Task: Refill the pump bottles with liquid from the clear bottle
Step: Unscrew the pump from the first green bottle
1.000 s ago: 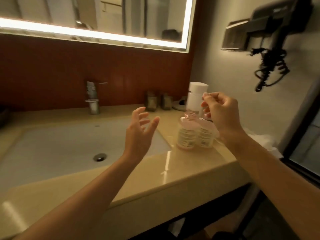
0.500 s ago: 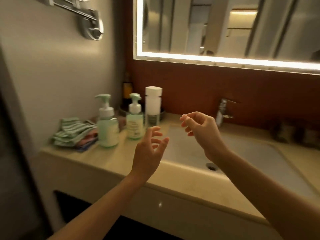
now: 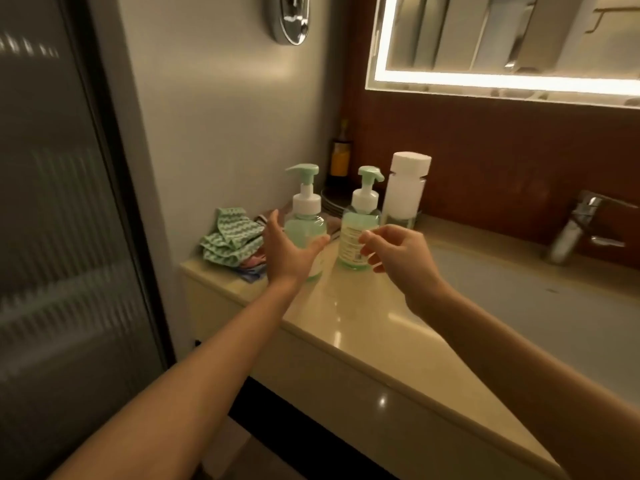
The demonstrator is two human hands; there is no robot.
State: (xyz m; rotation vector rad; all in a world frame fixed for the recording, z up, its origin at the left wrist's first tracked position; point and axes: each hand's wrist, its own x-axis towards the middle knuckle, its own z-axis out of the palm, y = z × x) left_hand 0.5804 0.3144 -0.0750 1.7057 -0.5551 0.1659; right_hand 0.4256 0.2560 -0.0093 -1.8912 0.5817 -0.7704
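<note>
Both pumps stand upright on the counter [image 3: 363, 323] near the wall, long axes vertical. The left pump [image 3: 306, 221] points its spout left toward the wall. The right pump [image 3: 356, 223] points its spout right, at the clear bottle [image 3: 405, 192], which stands capped and upright just behind it. The left hand [image 3: 292, 252] is spread and empty, just in front of the left pump. The right hand [image 3: 401, 261] is loosely curled, holding nothing, before the right pump. The step looks like opening a pump: grip the body low, twist the white collar with the other hand, and keep the bottle vertical to avoid spilling.
</note>
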